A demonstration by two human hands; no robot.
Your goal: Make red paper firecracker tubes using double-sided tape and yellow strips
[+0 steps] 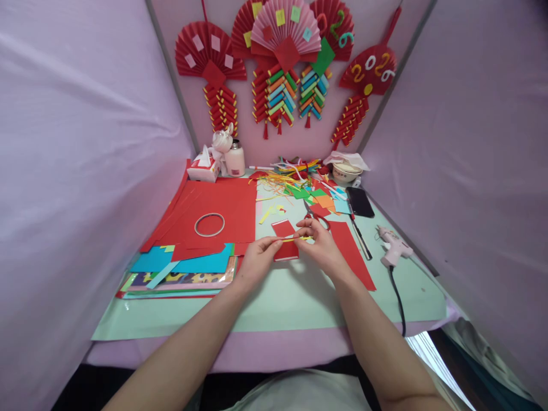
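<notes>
My left hand and my right hand are raised over the middle of the table. Between them they pinch a thin red and yellow paper strip, one end in each hand. Below it lie red paper pieces with pale edges, partly covered by my fingers. Scissors with red handles rest just behind my right hand. To the right of that hand is a long red paper sheet. Small yellow paper scraps lie a little beyond my left hand.
At left are large red sheets with a tape roll and stacked blue paper. Farther right lie a utility knife, a phone and a corded glue gun. Paper fans hang behind.
</notes>
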